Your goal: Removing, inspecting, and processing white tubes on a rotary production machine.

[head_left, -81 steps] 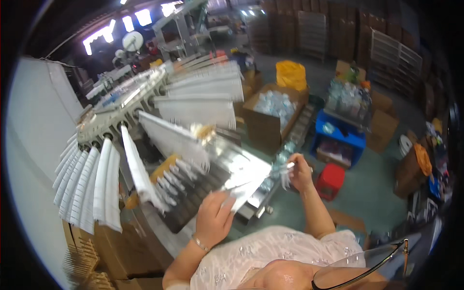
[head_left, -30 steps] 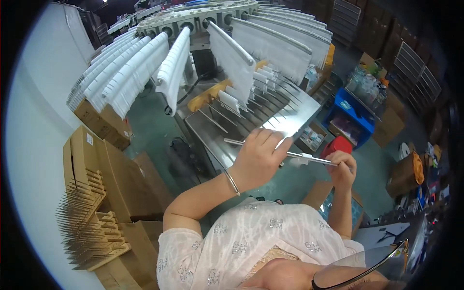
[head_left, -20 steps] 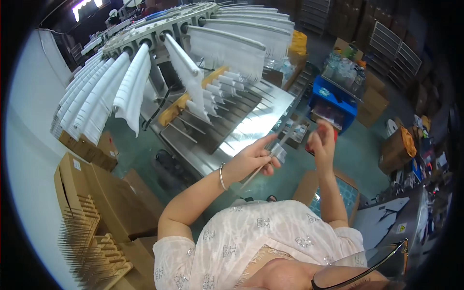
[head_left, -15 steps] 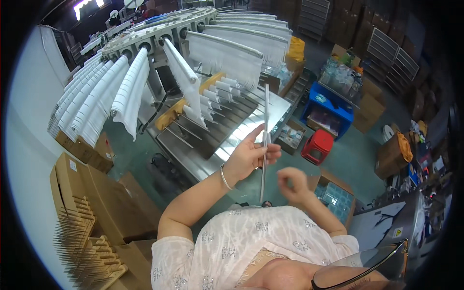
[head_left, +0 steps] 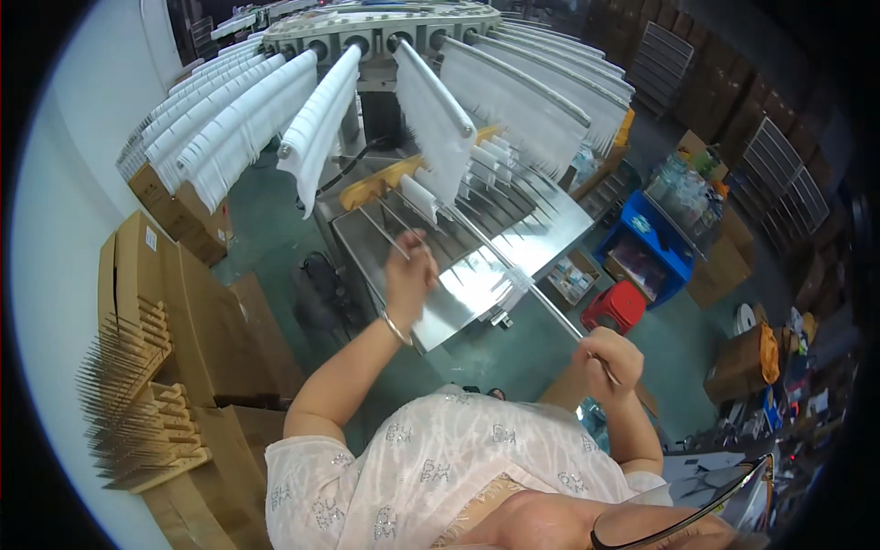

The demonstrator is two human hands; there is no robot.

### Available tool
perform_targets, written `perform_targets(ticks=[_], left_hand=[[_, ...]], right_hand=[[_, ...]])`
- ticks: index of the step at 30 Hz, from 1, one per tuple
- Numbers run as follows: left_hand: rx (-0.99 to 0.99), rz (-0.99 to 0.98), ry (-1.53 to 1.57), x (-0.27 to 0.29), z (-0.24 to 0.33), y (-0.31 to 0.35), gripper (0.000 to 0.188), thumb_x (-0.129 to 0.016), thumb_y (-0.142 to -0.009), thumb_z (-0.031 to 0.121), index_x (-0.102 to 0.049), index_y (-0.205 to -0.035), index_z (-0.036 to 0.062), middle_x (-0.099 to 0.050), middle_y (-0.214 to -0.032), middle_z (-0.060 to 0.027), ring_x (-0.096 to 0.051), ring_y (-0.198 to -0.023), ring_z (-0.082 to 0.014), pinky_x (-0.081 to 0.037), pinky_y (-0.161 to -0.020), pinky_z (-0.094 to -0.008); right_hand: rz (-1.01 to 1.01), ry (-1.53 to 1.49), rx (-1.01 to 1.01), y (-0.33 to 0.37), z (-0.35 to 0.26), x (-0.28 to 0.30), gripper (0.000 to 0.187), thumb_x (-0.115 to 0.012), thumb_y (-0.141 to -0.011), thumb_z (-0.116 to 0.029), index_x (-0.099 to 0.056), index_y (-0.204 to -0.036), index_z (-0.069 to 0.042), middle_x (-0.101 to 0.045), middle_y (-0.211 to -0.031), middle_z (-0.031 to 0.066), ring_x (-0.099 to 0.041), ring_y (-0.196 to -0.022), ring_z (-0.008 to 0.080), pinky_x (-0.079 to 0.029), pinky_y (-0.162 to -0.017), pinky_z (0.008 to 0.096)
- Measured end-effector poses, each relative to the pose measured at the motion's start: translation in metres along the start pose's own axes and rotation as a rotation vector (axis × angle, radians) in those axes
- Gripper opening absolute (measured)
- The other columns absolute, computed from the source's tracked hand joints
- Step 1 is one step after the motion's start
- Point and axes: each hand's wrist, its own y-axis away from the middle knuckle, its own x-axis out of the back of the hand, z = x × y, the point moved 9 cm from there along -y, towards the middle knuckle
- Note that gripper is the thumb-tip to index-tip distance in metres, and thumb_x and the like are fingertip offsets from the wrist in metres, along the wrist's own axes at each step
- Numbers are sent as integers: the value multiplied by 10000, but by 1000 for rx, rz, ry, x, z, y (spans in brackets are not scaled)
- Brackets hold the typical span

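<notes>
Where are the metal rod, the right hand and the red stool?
Metal rod point(head_left: 554, 310): head view, on the shaft.
Right hand point(head_left: 612, 358): head view, on its back.
Red stool point(head_left: 623, 302): head view, on the seat.

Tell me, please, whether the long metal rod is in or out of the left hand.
Out: the right hand grips the long metal rod near one end; the left hand is apart.

I'm in a factory workshop: a big ring-shaped machine point(head_left: 380, 35) fills the far side, its spokes hung with white fringed sheets point(head_left: 518, 103). Before me is a metal desk point(head_left: 555, 222); at near left, cardboard cartons point(head_left: 213, 339) and spiked wooden racks point(head_left: 174, 442); far right, wire frames point(head_left: 777, 179) over a green floor point(head_left: 513, 356).
</notes>
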Motion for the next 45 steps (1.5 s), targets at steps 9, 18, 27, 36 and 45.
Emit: perform_targets(ticks=[9,18,27,36,45], left_hand=[[176,39,370,26,-24,-79,210,-406,-870,281,-469,-772,106,-419,-527,-3,-390,-425,-115,-340,-415,-254],[-133,3,-2,-6,17,-31,208,-434,-876,252,-506,-871,57,-420,-556,18,-404,-464,-71,-323,-412,-212],[9,31,-9,23,-7,-69,186,-401,-876,228,-517,-964,113,-405,-560,61,-391,-455,-43,-310,-383,-173],[2,117,43,14,-20,-92,114,-394,-839,125,-502,-868,102,-462,-682,15,-425,-585,-72,-363,-482,-222],[-67,-44,-318,-10,-10,-54,264,-386,-869,200,-495,-1025,16,-375,-587,49,-356,-488,-41,-286,-418,-184]], right_hand=[[-111,145,-6,-49,-19,-6,167,-522,-682,73,-566,-837,27,-556,-616,77,-545,-517,192,-425,-467,264],[-53,75,-46,-56,27,-56,179,-535,-694,66,-560,-867,27,-555,-670,109,-555,-579,207,-431,-529,252],[105,-61,-134,-3,23,8,144,-425,-748,61,-552,-815,43,-541,-613,91,-521,-496,138,-427,-482,242],[26,-5,-181,-50,46,-17,119,-517,-729,43,-583,-827,32,-565,-617,89,-559,-522,157,-430,-477,231],[140,-160,-293,-13,69,-12,158,-422,-790,23,-565,-857,29,-550,-618,74,-523,-509,119,-420,-482,221]])
